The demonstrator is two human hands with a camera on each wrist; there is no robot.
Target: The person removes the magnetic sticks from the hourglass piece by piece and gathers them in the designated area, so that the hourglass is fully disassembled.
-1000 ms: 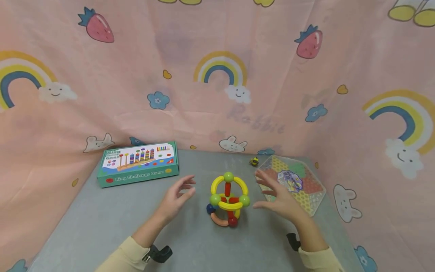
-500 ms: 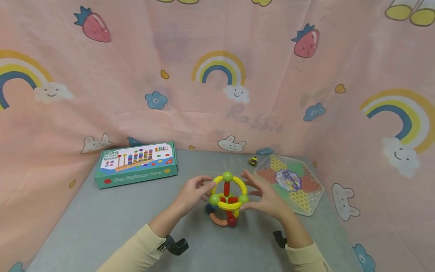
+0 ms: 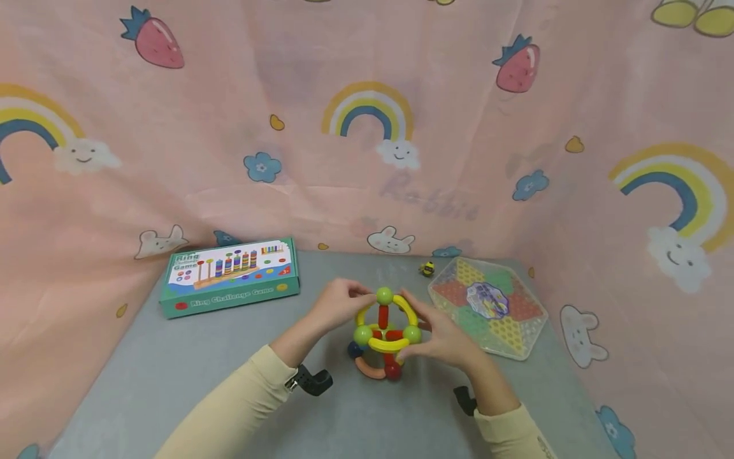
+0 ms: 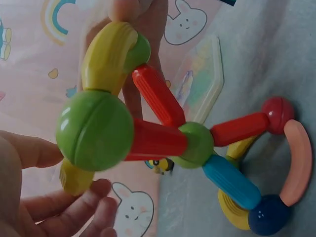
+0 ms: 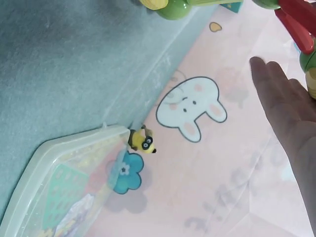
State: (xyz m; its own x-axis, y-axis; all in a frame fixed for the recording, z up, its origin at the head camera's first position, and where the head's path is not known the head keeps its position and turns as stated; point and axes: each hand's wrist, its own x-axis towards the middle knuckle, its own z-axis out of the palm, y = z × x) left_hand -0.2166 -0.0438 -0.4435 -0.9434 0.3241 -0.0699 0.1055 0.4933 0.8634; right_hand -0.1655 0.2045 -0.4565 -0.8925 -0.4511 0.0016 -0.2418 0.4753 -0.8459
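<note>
A ball-and-stick building toy point(image 3: 383, 317) stands on the grey table. Its upper part is a ring of curved yellow sticks point(image 4: 98, 61) with green balls; straight red sticks run inside. Lower down are a dark blue ball point(image 4: 269, 215), a red ball point(image 4: 277, 114) and a curved peach stick point(image 4: 298, 163). My left hand point(image 3: 338, 305) pinches the ring's upper left beside the top green ball, thumb in front. My right hand point(image 3: 441, 335) holds the ring's right side, with the thumb on the front yellow stick and long fingers behind. Part of those fingers is hidden behind the toy.
A green Ring Challenge Game box point(image 3: 229, 280) lies at the back left. On the right sits a clear hexagonal case point(image 3: 518, 335) with a coloured star board, and a small yellow-and-black bee figure point(image 3: 427, 269) beside it. A pink patterned cloth point(image 3: 321, 210) hangs behind.
Both hands have come inward from either side of the toy to its ring. My left hand has also risen toward the top green ball. The toy stands in the same spot.
</note>
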